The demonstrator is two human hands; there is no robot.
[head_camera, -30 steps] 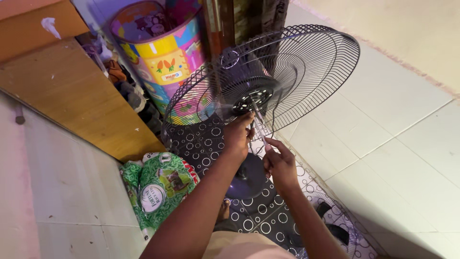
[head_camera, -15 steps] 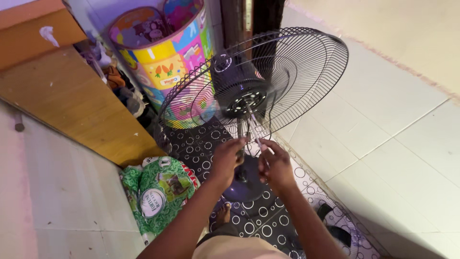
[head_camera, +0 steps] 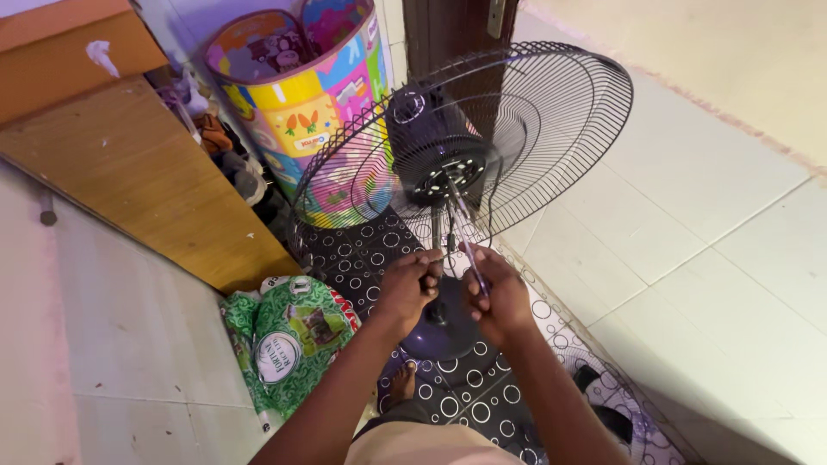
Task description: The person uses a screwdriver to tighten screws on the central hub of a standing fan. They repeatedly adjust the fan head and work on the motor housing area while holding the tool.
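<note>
A purple standing fan faces me with its rear wire guard [head_camera: 551,112] tilted back and its dark motor housing [head_camera: 435,142] in the middle. No blade or front guard is on it. My right hand [head_camera: 500,297] grips a thin screwdriver [head_camera: 465,237] whose tip reaches up to the motor's front plate. My left hand [head_camera: 412,286] is closed around the fan's stem just below the motor. The fan's round purple base [head_camera: 439,331] shows between my wrists.
A black mat with white circles [head_camera: 482,405] lies under the fan. A colourful cylindrical bin [head_camera: 297,95] stands behind it, a wooden board [head_camera: 146,181] leans at the left, and a green printed bag [head_camera: 289,340] lies on the tiles. A dark doorpost [head_camera: 448,30] rises behind.
Both hands have dropped from right under the motor to lower along the stem. The view has shifted so the fan sits higher and more central.
</note>
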